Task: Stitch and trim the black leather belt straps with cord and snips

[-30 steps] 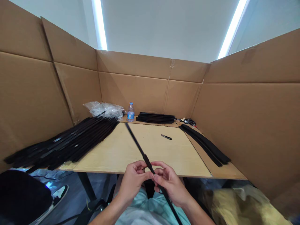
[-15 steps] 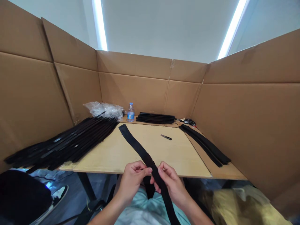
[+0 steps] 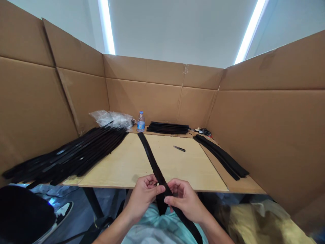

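You've rolled the black strip (image 3: 152,161) from near-broadside to partly edge-on, far end at 11 o'clock over the bench (image 3: 114,169), left hand (image 3: 147,195) pinching its edge, right hand (image 3: 185,200) gripping just toward 5 o'clock, so it's presumably still mid-handling.

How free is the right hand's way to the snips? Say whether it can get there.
Probably yes: the snips lie uncovered on the table beyond the right hand, nothing visible between, though that hand is busy holding the black strip.
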Motion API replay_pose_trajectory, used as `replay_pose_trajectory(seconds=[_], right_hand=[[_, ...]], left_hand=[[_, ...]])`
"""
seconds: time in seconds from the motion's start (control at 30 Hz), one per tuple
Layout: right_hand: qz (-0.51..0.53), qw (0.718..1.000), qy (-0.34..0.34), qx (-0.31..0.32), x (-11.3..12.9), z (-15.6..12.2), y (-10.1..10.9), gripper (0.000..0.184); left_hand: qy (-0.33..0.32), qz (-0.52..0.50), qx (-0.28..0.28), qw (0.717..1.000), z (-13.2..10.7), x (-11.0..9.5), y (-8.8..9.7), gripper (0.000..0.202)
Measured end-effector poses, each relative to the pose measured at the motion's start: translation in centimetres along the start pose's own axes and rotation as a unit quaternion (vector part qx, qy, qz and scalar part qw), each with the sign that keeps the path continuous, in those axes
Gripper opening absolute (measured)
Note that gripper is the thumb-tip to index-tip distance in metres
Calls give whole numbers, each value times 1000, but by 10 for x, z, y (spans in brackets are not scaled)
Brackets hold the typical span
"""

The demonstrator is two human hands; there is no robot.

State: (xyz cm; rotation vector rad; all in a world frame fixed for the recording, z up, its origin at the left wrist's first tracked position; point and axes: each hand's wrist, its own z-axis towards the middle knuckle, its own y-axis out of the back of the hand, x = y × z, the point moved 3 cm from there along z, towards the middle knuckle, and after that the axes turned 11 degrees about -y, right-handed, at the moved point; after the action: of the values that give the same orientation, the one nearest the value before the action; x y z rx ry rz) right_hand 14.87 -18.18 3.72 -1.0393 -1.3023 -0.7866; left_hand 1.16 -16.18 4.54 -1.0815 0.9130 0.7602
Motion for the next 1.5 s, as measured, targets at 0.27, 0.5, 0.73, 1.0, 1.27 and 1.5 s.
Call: replay_pose_trajectory(seconds=[0.27, 0.5, 0.73, 1.0, 1.27, 1.5], right_hand=[[-21, 998, -2, -51, -6, -1, -2, 46], [107, 993, -19, -43, -8, 4, 0, 40], [108, 993, -13, -51, -13, 4, -3, 47], [37, 997, -4, -61, -11, 3, -6, 43], [78, 995, 35, -49, -2, -1, -3, 34], [43, 998, 15, -48, -7, 0, 0, 54]], left_hand=[[-2, 43, -26, 999, 3, 2, 3, 43], [-11, 49, -57, 997, 7, 4, 6, 38], [-32, 40, -21, 998, 4, 5, 3, 36], [-14, -7, -3, 1000, 1, 4, -2, 27], [-38, 41, -70, 996, 4, 3, 6, 35], [-15, 2, -21, 1000, 4, 1, 2, 41]])
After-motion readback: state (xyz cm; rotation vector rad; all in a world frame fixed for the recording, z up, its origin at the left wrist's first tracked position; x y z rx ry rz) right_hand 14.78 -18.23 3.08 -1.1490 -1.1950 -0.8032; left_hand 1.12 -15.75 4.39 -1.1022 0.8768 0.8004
